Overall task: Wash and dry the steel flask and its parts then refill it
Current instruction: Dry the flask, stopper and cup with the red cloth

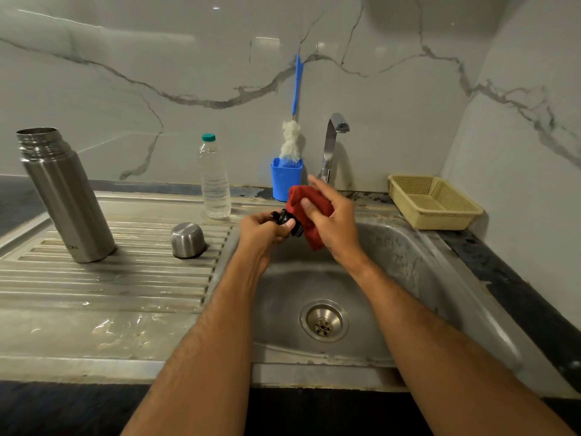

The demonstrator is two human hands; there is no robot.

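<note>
You face a glossy white marble-look wall (pixel 188 73) with grey veins, meeting a side wall (pixel 534 121) at your right. Below runs a steel sink (pixel 424 262) with ribbed drainboard (pixel 110 278), chrome tap (pixel 330 143) and dark countertop (pixel 518 294).

A curved chrome tap (pixel 330 146) rises behind the steel sink basin (pixel 408 247). Just left of the tap stands a blue plastic cup (pixel 284 180) holding a blue-handled white bottle brush (pixel 290 143). Right of the tap sits a beige perforated plastic basket (pixel 434 202). White grey-veined marble wall (pixel 157 73) stands behind.
</note>
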